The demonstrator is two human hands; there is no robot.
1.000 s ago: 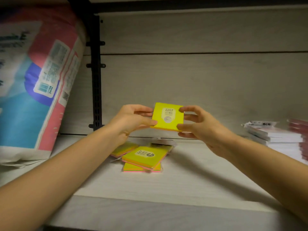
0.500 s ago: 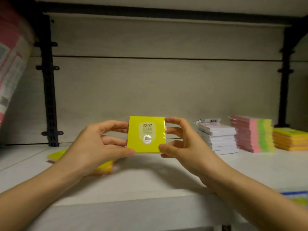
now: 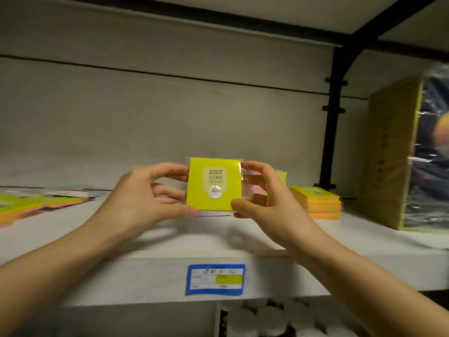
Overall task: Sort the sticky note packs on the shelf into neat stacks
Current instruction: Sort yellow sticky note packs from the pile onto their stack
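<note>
Fingers [image 3: 167, 169] pinch the yellow pack [image 3: 213, 188] upright, label facing the viewer.

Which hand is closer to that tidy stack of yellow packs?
Right. The right hand sits just left of the stack; the left hand is farther left, beyond the held pack.

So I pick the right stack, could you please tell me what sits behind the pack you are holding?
A pink stack peeks out right of the pack, between the right hand's fingers. The pack and hand cover the rest.
</note>
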